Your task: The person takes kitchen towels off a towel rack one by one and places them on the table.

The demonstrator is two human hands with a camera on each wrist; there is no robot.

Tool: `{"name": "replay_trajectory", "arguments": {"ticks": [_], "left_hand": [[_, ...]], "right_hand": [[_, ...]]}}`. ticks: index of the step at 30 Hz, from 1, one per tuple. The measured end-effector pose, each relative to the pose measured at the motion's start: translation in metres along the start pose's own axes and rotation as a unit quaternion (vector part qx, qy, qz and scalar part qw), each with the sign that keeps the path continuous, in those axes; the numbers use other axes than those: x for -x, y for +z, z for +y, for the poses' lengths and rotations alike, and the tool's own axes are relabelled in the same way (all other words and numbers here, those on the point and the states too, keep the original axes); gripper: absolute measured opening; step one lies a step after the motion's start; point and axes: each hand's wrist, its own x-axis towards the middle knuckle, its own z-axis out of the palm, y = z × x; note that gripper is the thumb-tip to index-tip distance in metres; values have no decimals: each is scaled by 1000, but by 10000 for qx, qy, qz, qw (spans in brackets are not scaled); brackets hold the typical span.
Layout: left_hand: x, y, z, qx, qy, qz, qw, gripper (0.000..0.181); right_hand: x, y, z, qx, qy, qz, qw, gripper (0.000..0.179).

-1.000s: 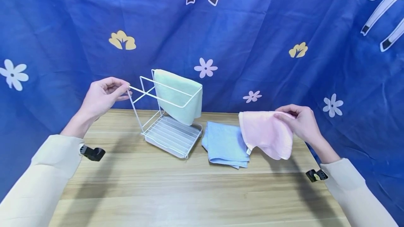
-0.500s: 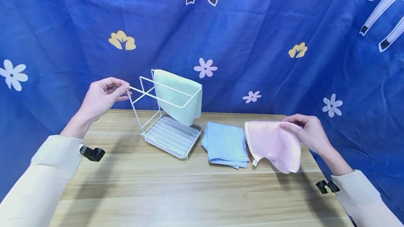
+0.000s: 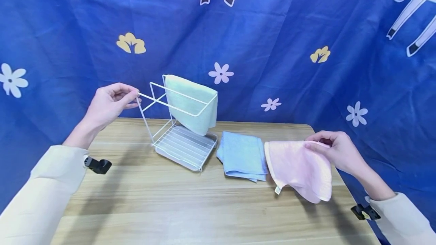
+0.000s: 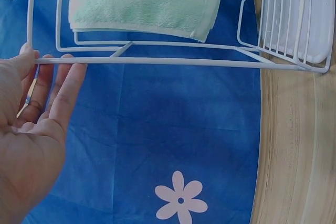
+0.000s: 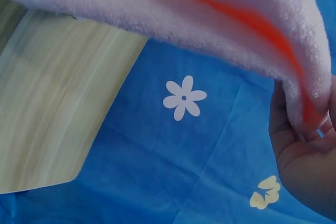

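My left hand (image 3: 114, 101) pinches the upper left corner of a white wire rack (image 3: 177, 107), thumb and fingers on its top bar in the left wrist view. A pale green towel (image 3: 194, 105) hangs folded over the rack's rear bar. On the right, my right hand (image 3: 337, 148) pinches the top edge of a pink towel (image 3: 299, 165), which hangs down over the table with a small white tag at its lower left corner. In the right wrist view the pink towel's fold drapes from between thumb and fingers. A folded blue towel (image 3: 242, 156) lies between the rack and the pink towel.
The rack's base holds a shallow white tray (image 3: 185, 144) under a wire grid. Everything stands on a wood-grain table (image 3: 190, 211), backed by a blue curtain (image 3: 190, 29) printed with flowers and animal legs. The table's right edge runs below my right hand.
My right hand has moved right and down towards me, carrying the pink towel lower and away from the blue one. My left hand and the rack stay in place.
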Motion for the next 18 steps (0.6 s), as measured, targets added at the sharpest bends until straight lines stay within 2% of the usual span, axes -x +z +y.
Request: {"name": "replay_trajectory", "arguments": {"ticks": [4,9,18], "left_hand": [[0,-1,-1,10,-2,-10,10000,9],[0,-2,-1,-27,-2,21,10000,8],[0,0,1,-72,2,-1,10000,11]], "right_hand": [[3,1,-1,-69,-32,-232,9997,9],[-3,14,8,-44,-17,-396,9992,8],[-17,25,29,147,-24,-348,9993,10]]}}
